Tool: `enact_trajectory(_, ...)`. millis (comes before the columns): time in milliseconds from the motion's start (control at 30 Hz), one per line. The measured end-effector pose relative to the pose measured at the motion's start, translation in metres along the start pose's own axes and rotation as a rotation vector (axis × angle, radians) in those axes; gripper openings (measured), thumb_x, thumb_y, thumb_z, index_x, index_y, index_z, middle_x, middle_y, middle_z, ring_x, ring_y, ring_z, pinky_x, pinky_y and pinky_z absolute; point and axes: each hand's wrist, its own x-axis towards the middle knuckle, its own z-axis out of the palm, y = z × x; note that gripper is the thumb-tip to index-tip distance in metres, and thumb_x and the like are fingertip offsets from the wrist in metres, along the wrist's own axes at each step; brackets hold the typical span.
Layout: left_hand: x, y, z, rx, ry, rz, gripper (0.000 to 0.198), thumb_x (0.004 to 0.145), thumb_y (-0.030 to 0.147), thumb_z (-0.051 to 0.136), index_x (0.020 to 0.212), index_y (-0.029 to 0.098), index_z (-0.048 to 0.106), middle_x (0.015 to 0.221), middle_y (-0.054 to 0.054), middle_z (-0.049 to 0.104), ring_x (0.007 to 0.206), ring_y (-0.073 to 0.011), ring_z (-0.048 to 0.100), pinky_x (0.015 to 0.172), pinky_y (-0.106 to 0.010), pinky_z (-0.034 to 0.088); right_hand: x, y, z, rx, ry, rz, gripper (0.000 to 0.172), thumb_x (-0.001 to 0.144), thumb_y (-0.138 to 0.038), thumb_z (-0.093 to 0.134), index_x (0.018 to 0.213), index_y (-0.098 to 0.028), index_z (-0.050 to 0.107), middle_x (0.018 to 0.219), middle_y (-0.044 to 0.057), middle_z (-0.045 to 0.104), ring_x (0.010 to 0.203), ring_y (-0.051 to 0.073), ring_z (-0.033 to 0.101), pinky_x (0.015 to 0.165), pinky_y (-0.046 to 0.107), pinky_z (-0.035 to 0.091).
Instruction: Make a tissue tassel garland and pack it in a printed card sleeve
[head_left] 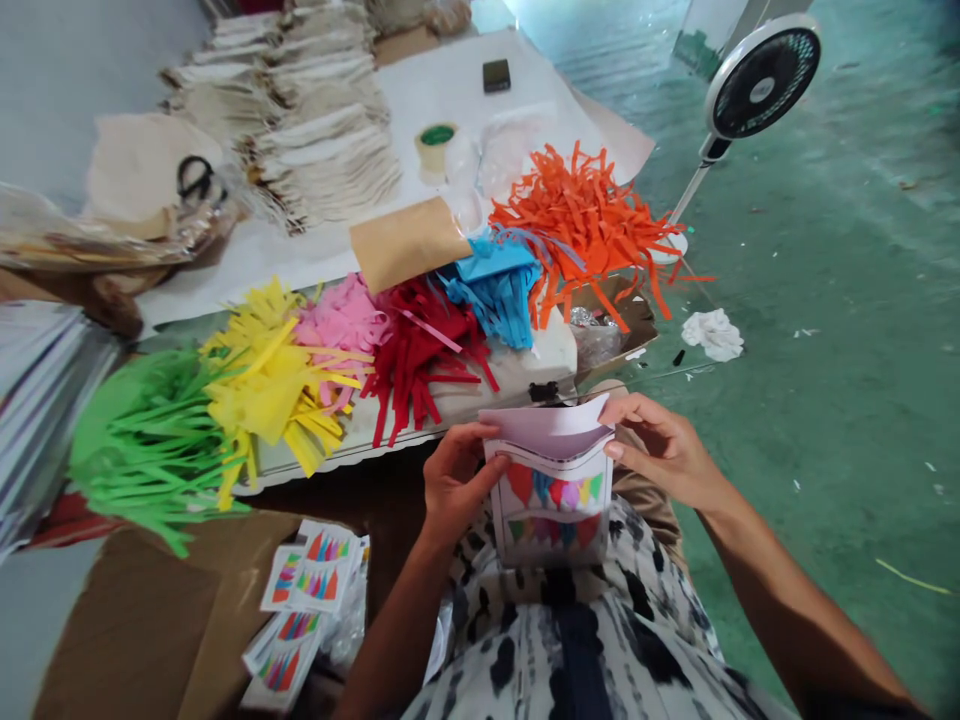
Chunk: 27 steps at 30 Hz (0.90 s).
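A flat packet (pixel 555 510), printed with rows of coloured tassels, is held upright over my lap. My left hand (pixel 465 475) pinches its upper left edge between thumb and fingers. At the upper right corner, my right hand (pixel 660 450) grips it the same way. A plain pale lilac-white flap (pixel 547 420) stands up along its top, above a curved edge. What lies inside the packet cannot be seen. Just beyond my hands, dark red tissue fringe (pixel 420 350) and blue fringe (pixel 499 285) hang over the table edge.
Orange (pixel 585 230), pink (pixel 345 325), yellow (pixel 274 375) and green fringe (pixel 150 440) bundles line the table. Behind them are brown paper (pixel 409 243), tape (pixel 435 150), scissors (pixel 199 180) and stacked pale bundles (pixel 322 130). Printed cards (pixel 307 590) lie in a box lower left; a fan (pixel 763 85) stands right.
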Motion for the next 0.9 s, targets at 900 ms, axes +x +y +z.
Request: enact_trajectory(900, 0.01, 0.007, 0.0, -0.011, 0.042, 0.113, 0.053, 0.088, 0.023, 0.086, 0.135, 0.032, 0.064, 0.1, 0.0, 0.077, 0.091, -0.0137, 0.076, 0.077, -0.022, 0.063, 0.016, -0.018, -0.017, -0.409, 0.011, -0.262, 0.069, 0.091, -0.023, 0.082, 0.154, -0.035, 0.056, 0.118, 0.002, 0.075, 0.098, 0.017, 0.071, 0.094, 0.032, 0.056)
